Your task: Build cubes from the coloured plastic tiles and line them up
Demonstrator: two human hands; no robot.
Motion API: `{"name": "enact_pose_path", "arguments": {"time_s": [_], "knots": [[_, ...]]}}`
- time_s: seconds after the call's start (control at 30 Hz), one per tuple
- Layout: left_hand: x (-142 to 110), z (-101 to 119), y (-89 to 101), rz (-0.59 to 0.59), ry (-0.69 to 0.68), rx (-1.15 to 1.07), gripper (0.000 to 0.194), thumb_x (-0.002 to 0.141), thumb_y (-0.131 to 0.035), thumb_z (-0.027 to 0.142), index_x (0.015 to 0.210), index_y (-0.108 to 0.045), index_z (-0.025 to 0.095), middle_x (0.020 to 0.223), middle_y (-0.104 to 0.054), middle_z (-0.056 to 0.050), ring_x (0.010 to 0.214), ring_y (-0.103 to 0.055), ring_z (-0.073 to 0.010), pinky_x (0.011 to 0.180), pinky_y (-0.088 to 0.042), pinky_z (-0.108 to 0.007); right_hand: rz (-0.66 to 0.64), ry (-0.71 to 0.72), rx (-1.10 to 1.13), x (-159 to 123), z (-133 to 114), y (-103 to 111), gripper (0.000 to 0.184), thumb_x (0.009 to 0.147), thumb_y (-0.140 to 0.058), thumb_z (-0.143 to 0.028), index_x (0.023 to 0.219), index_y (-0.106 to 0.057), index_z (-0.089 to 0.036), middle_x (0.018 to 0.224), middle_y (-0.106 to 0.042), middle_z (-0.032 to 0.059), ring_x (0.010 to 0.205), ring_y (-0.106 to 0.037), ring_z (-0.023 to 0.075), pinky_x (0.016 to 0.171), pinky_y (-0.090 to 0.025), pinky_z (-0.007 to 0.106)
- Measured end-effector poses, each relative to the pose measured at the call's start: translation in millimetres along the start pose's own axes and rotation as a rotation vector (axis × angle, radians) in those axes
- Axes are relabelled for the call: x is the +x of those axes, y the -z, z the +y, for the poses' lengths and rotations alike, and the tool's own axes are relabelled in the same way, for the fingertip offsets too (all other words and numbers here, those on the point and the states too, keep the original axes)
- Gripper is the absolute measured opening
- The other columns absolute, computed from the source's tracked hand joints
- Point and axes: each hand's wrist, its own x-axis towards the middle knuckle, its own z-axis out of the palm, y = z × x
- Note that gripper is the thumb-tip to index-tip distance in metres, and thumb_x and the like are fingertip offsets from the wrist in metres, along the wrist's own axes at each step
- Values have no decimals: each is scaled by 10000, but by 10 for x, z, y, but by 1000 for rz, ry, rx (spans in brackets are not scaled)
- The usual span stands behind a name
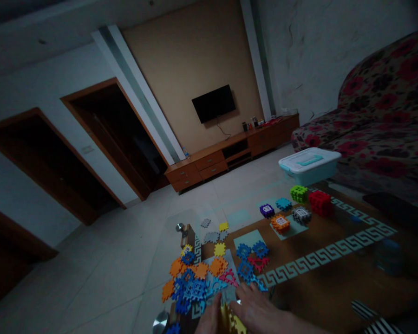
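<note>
At the bottom edge, my left hand (210,316) and my right hand (255,304) come together around yellow interlocking tiles (235,323). The tiles are notched and partly cut off by the frame. My left fingers press along their left side; my right fingers lie over them from the right. Beyond my hands are a red triangular piece (229,277) and a light blue triangular piece (216,285). Left of them lie orange tiles (177,267) and blue window-frame tiles (195,290) in a loose heap. More blue frame tiles (244,270) lie ahead of my right hand.
Stacked blocks in orange (280,223), grey (302,215), purple (266,210), green (298,193) and red (320,202) stand on the glass-topped table (320,278). A lidded turquoise box (311,169) is at the far right, near a floral sofa (386,116).
</note>
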Motion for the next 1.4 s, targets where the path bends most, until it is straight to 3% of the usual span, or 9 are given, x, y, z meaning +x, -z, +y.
{"name": "enact_pose_path", "arguments": {"time_s": [0.07,0.17,0.33,0.6,0.7,0.83,1.03,1.2,1.4], "knots": [[11,55,-37,-126,26,77,669,746,-525,228,1401,-458,115,1408,-534,-148,1309,-496,-236,1139,-342,-314,7,9,-2,-40,11,21,303,775,-597,-167,1074,-639,-201,1135,-673,133,1072,-604,334,897,-502,450],[20,145,-60,-176,97,178,674,785,-465,222,1450,-377,157,1508,-413,-115,1407,-359,-236,1175,-272,-385,-11,1,-4,-55,19,1,373,752,-627,-158,1122,-630,-199,1120,-684,135,1030,-627,333,890,-515,467],[56,253,-31,-230,72,173,688,750,-427,89,1436,-396,119,1493,-432,-137,1394,-380,-225,1171,-280,-349,-78,-47,25,-37,1,13,365,712,-681,-175,1075,-647,-194,1076,-694,134,1013,-626,331,901,-507,455],[77,282,29,-241,32,128,703,708,-366,-3,1397,-454,105,1438,-506,-124,1339,-439,-220,1162,-302,-348,-157,-114,147,-58,-2,149,466,676,-706,-186,1134,-626,-182,1206,-638,142,1112,-574,330,931,-483,418],[47,294,40,-247,27,101,667,715,-384,31,1368,-490,112,1403,-539,-126,1303,-463,-245,1150,-310,-397,-168,-158,201,-50,-7,122,515,654,-716,-154,1159,-618,-182,1235,-621,147,1148,-553,346,947,-477,435],[-16,286,63,-237,32,40,705,701,-463,96,1405,-431,112,1439,-504,-120,1325,-437,-217,1151,-295,-332,-192,-193,237,-44,-21,144,588,625,-755,-138,1192,-611,-194,1242,-615,140,1146,-552,353,954,-473,447],[-73,370,127,-226,57,142,817,621,-557,121,1421,-390,114,1472,-457,-143,1341,-424,-238,1151,-280,-324,-255,-191,224,-39,-30,201,534,705,-712,-162,1224,-594,-191,1279,-585,158,1197,-518,368,980,-452,480],[-74,530,95,-216,136,220,758,675,-497,63,1424,-402,133,1427,-490,-129,1316,-447,-189,1087,-325,-226,-251,-191,239,-38,-22,162,528,702,-713,-164,1218,-603,-171,1289,-577,171,1205,-504,385,992,-438,495],[-56,537,28,-208,174,294,759,684,-447,17,1432,-396,135,1454,-454,-127,1346,-400,-206,1120,-295,-267,-244,-194,248,-60,-32,212,519,713,-718,-193,1218,-599,-179,1287,-584,158,1203,-511,361,1012,-431,461]]}}
